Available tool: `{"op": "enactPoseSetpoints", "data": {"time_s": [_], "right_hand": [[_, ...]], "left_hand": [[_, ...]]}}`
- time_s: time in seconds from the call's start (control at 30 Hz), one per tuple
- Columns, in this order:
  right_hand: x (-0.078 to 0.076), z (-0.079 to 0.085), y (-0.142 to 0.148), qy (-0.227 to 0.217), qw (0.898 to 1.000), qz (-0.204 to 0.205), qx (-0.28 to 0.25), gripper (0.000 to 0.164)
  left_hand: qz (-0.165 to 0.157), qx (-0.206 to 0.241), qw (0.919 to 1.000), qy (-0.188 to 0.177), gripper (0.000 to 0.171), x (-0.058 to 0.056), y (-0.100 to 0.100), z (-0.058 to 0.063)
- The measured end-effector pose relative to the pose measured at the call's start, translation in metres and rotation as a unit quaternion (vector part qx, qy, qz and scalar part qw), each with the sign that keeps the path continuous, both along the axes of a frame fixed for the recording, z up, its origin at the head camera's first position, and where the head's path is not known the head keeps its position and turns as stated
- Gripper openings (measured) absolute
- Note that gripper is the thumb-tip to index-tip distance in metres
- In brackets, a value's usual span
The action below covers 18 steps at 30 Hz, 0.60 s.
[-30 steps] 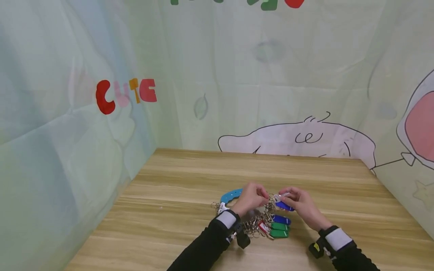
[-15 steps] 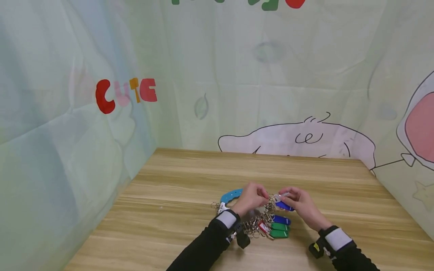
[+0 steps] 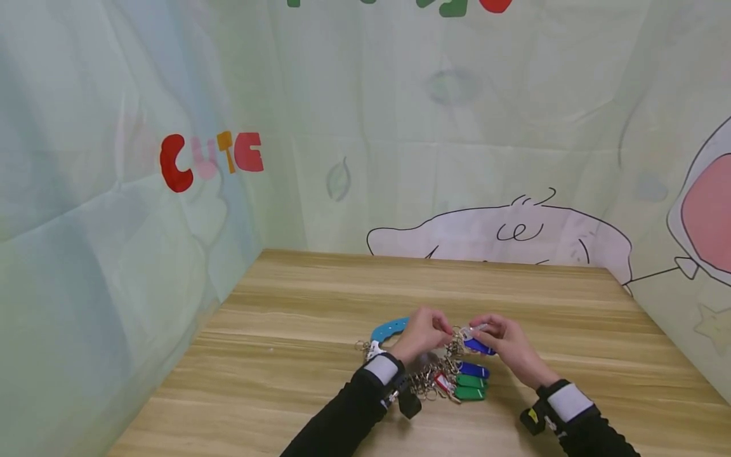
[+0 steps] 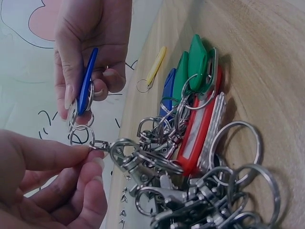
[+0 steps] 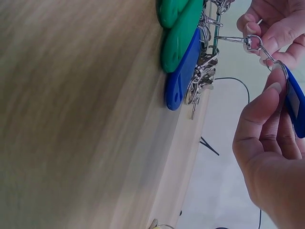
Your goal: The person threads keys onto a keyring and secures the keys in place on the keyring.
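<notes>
My right hand pinches a blue key tag by its split-ring end, above the table. My left hand pinches the small swivel end of a metal clasp between thumb and fingertip. In the left wrist view, thin rings run between the clasp end and the blue tag. Beside and below the hands lies a pile of metal clasps and rings. Among it are two green key tags, another blue key tag and a red-framed tag. My left hand hides part of the pile in the head view.
A curved blue strip with small dots lies behind my left hand, with a white part at its end. A yellow key tag with a ring lies apart on the wooden table. Printed cloth hangs behind the table.
</notes>
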State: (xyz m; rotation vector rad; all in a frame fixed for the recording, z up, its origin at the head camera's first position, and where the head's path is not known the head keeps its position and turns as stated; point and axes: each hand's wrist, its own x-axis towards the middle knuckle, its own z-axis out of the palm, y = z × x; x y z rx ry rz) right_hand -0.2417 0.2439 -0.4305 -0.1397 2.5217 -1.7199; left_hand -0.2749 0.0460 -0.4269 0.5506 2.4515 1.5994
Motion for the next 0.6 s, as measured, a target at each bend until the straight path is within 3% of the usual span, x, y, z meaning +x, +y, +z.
{"op": "enactPoseSetpoints", "data": {"time_s": [0.6], "right_hand": [[0.0003, -0.0012, 0.0004, 0.006, 1.000, -0.001, 0.005, 0.031]], "left_hand": [[0.002, -0.004, 0.9999, 0.011, 0.009, -0.0011, 0.0005, -0.0018]]}}
